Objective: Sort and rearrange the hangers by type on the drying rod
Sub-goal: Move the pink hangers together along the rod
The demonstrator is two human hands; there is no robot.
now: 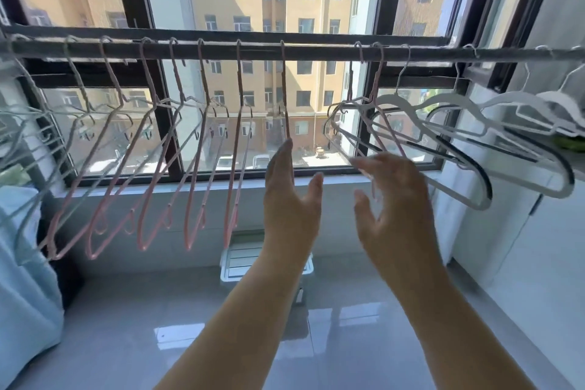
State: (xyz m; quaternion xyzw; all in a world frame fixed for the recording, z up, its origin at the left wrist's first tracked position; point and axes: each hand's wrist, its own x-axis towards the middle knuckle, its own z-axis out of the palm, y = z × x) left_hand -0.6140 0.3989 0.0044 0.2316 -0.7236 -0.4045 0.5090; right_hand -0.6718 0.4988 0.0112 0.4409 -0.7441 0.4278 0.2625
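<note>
- I count eight thin pink wire hangers [239,79].
- Four broad white plastic hangers [392,100].
- Two pale blue wire hangers [77,85], perhaps more; that far-left corner smears.
- One dark drying rod [316,52].

1. No text, label, brand, number or sign can be read anywhere in view.
2. The hangers [240,73] and the drying rod [316,52] show plain surfaces with no legible marking.
3. The building fronts [253,9] outside the window show only walls and panes; anything smaller there is too blurred to tell.
4. The white box [240,260] on the floor shows no readable lettering.
</note>
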